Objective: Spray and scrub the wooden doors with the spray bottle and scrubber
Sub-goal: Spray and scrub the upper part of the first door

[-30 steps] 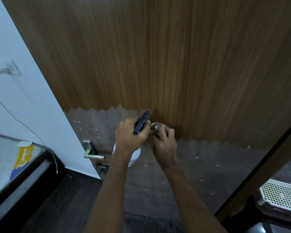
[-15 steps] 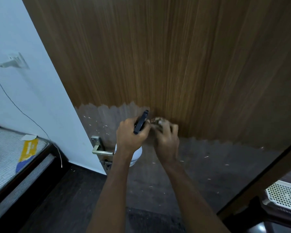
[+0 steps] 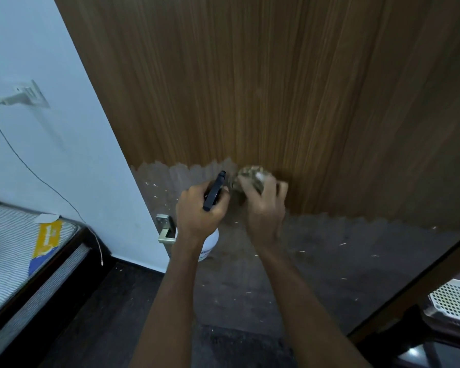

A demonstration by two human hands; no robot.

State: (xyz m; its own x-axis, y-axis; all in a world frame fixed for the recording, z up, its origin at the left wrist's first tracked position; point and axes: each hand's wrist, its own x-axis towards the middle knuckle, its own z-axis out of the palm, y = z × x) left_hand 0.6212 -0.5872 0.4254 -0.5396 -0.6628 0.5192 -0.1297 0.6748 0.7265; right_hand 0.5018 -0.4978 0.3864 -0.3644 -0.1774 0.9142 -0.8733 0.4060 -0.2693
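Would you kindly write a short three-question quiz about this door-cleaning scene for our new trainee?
1. True or false: the left hand grips the spray bottle.
2. What does the right hand press against the wooden door?
A. a cloth
B. the scrubber
C. a brush
3. Fill in: the metal door handle shows just to the ____ of the bottle in the picture.

Key: 1 true; 2 B; 3 left.
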